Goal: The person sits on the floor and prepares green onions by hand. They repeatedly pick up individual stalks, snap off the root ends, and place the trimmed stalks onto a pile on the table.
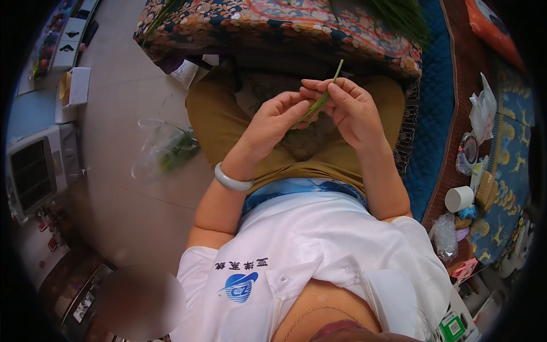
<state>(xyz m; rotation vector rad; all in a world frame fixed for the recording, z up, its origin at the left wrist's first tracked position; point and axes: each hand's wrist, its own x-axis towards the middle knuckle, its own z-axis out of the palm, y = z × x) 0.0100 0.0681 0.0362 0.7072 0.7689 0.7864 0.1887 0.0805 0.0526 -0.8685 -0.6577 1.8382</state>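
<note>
A small bunch of thin green stalks (318,104), like garlic chives, slants up to the right over my lap. My left hand (282,113) pinches its lower part between thumb and fingers. Higher up, my right hand (352,104) holds the same stalks, and their pale tips stick out above its thumb. The fingers of both hands almost meet, hiding part of the bunch. Beyond my knees stands a table with a floral cloth (256,28). A larger pile of long green leaves (399,19) lies at its right side, and a few more green leaves (164,17) hang at its left.
On the floor to my left lies a clear plastic bag (177,149) with greens. A blue quilted cover (427,124) runs along my right. Beyond it are a white paper roll (458,199), a brush (486,190) and a white plastic bag (483,111). A grey appliance (40,166) stands far left.
</note>
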